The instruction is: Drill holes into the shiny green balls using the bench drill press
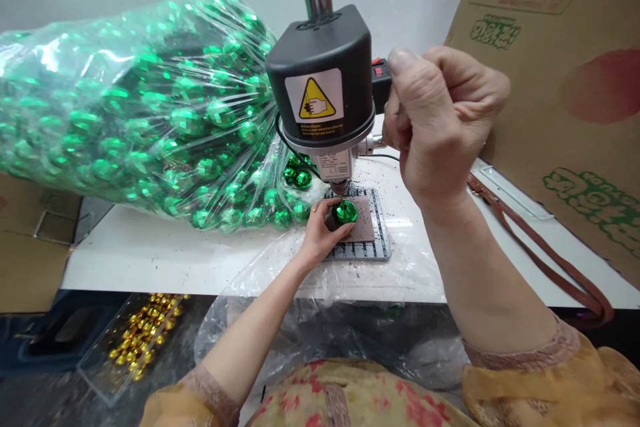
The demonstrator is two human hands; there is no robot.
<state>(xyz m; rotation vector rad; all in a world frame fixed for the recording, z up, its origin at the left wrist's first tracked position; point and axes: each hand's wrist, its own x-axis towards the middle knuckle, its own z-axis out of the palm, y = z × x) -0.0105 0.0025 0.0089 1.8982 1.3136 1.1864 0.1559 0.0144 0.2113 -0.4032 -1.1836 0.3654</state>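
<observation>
My left hand (pixel 321 230) curls its thumb and fingers around a shiny green faceted ball (pixel 345 212). The ball sits on a brown pad (pixel 364 217) over the slotted metal base (pixel 383 247), right below the chuck of a small black drill press (pixel 320 80). Raised at the machine's right side, my right hand (pixel 445 120) is closed in a fist around the press lever, whose metal hub (pixel 369 145) shows beside it. The grip itself is mostly hidden by the fingers. Dark shavings are scattered over the base and pad.
A large clear bag (pixel 150 120) of green balls lies left of the press, with loose green balls (pixel 301 178) near its mouth. Cardboard boxes (pixel 560 80) stand right. A brown strap (pixel 535 240) hangs over the table edge. Below left is a clear bin of gold balls (pixel 147 333).
</observation>
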